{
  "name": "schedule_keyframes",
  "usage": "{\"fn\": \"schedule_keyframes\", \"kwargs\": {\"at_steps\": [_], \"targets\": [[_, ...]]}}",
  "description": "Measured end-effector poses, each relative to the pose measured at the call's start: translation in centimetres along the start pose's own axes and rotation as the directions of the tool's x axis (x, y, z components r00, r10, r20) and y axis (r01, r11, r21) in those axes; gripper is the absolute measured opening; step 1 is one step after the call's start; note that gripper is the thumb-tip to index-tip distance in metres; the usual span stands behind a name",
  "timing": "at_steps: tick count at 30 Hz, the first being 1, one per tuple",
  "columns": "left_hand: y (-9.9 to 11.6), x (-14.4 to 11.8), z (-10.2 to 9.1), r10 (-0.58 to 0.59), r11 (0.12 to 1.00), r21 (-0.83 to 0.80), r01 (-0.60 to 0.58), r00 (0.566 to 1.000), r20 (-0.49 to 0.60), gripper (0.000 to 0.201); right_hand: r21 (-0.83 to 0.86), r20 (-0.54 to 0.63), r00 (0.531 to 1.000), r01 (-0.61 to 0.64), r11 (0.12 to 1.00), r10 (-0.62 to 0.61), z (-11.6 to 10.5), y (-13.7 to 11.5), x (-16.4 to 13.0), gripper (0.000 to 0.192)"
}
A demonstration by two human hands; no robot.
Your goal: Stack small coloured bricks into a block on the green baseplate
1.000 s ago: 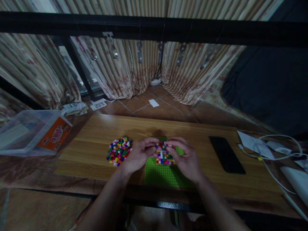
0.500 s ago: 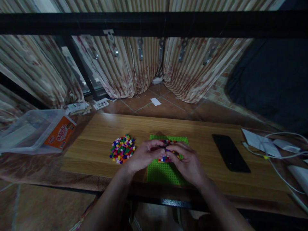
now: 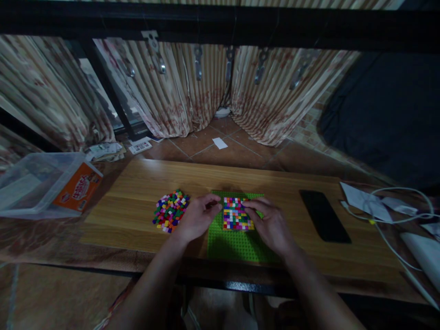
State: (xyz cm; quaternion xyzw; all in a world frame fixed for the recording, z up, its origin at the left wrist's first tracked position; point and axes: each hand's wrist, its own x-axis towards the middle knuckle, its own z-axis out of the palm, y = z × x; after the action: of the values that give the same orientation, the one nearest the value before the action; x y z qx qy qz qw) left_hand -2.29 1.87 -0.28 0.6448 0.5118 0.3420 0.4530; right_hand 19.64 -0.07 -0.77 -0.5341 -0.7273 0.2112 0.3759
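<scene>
A green studded baseplate (image 3: 237, 247) lies on the wooden board, carrying a rectangular block of small multicoloured toy bricks (image 3: 235, 217) set in close rows. My right hand (image 3: 270, 222) reaches over the block's right side, thumb and forefinger pinched together at its upper right; whatever sits between the tips is too small to make out. At the baseplate's left edge, my left hand (image 3: 197, 217) hovers with bent fingers, a gap showing between thumb and forefinger. Beyond that hand, a loose pile of bricks (image 3: 170, 208) rests on the wood.
A black phone-like slab (image 3: 325, 215) lies on the wooden board (image 3: 117, 211) to the right. White cables (image 3: 400, 224) and papers are at the far right. A clear plastic bin (image 3: 37, 188) with an orange label stands left. A dark bar (image 3: 220, 27) crosses above.
My hands have parted: the left moved left off the block, while the right stays over its right side. The brick block is now uncovered. The view has shifted slightly.
</scene>
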Motion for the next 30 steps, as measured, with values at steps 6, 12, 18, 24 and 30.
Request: {"fn": "schedule_keyframes", "kwargs": {"at_steps": [6,12,18,24,30], "targets": [[0.3,0.0,0.3,0.010,0.999,0.035,-0.011,0.999,0.036,0.023,-0.063,-0.010,0.999,0.034,0.997,-0.035,0.4,-0.1,0.5,0.019],[0.6,-0.2,0.1,0.002,0.998,0.057,-0.005,0.998,0.055,0.022,-0.093,-0.050,0.999,0.009,0.996,-0.013,0.6,-0.5,0.6,0.018],[0.4,-0.3,0.2,-0.003,0.996,0.094,-0.001,0.999,0.045,0.022,-0.075,-0.088,0.994,-0.065,0.995,0.058,0.4,-0.4,0.2,0.019],[0.2,-0.3,-0.5,0.011,0.989,0.149,-0.014,1.000,0.023,0.024,0.035,-0.212,0.955,-0.205,0.978,0.208,0.3,0.3,0.4,0.032],[-0.4,-0.2,-5.0,0.040,0.941,0.336,0.031,0.979,-0.202,0.020,0.078,-0.050,0.956,-0.285,0.955,0.289,1.7,0.9,0.8,0.043]]}}
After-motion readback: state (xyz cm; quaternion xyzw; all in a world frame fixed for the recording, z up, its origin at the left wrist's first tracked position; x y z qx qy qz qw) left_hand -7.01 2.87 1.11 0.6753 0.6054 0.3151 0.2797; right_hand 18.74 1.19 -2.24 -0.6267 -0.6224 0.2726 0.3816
